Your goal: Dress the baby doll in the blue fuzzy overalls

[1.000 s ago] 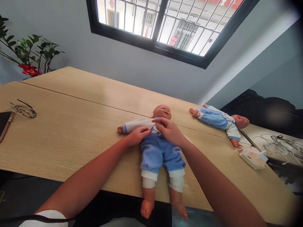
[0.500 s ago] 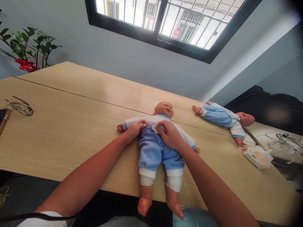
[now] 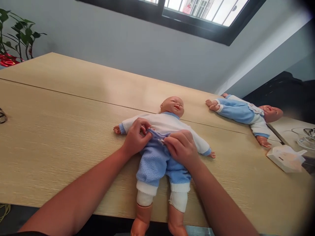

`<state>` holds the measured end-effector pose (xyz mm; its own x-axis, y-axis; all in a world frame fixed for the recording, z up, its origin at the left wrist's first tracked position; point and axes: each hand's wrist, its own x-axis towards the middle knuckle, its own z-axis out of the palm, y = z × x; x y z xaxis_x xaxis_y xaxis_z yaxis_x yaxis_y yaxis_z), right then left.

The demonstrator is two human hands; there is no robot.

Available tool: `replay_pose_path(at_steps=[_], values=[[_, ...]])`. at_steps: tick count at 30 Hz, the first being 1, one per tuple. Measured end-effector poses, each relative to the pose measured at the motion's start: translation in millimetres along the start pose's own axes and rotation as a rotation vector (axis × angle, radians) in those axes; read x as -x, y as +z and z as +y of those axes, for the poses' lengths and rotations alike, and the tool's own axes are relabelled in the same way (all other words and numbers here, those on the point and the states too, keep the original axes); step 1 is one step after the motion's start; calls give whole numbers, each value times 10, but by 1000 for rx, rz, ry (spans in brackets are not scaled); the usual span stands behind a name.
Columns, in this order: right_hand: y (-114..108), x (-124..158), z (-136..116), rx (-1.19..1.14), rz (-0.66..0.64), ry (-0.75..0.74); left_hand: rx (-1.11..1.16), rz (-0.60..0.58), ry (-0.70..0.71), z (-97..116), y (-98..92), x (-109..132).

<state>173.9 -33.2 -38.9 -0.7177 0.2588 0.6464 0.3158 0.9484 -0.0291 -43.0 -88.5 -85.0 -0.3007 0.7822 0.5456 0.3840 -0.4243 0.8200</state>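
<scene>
A baby doll (image 3: 172,106) lies on its back on the table, feet over the front edge. It wears a white top (image 3: 162,122) with blue cuffs and collar, and blue fleece pants (image 3: 153,164) with white cuffs. My left hand (image 3: 137,137) pinches the waistband at its left end in view. On the other side of the waist, my right hand (image 3: 183,147) grips the same waistband, fingers closed on the cloth. Between the two hands the band sags, its edge pulled out from the belly. A small pale bit beside my right fingertips is mostly hidden.
A second doll (image 3: 237,111) in blue and white lies at the right back of the wooden table (image 3: 73,131). Near it stand a tissue box (image 3: 285,159) and some white cables (image 3: 307,141). Glasses (image 3: 2,116) show at the left edge, a potted plant (image 3: 23,34) behind.
The view has tilted down and come closer. The waistband is now pulled outward, its edge sagging between my hands. The round patch at the front no longer shows plainly. Both hands keep hold.
</scene>
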Motion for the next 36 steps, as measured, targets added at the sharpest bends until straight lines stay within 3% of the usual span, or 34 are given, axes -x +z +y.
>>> replay_pose_path(at_steps=[3,7,11,14,20,25,28,31,33,34,36], values=[[-21,94,5,-12,69,-52,-34,36,94,42,-29,-4],[-41,202,16,-22,106,-22,-151,-1,247,73,-80,-12],[-65,217,9,-23,154,-15,-149,-14,282,54,-86,-6],[-66,191,-18,-49,187,14,-171,-18,215,13,-64,0],[-52,127,-60,-129,201,117,-331,-158,-103,-90,-32,-17],[-37,-379,91,-276,82,318,-277,-93,-111,-82,-38,-16],[149,-927,241,-270,-70,347,-276,-51,-73,-64,-42,-7],[461,-1375,347,-333,-566,224,-291,1,-39,-51,-51,-5],[663,-1531,379,-346,-847,174,-278,10,-28,-44,-62,-7],[745,-1567,387,-343,-912,158,-269,8,-28,-42,-69,-9],[855,-1579,398,-323,-876,150,-259,8,-35,-43,-80,-15]])
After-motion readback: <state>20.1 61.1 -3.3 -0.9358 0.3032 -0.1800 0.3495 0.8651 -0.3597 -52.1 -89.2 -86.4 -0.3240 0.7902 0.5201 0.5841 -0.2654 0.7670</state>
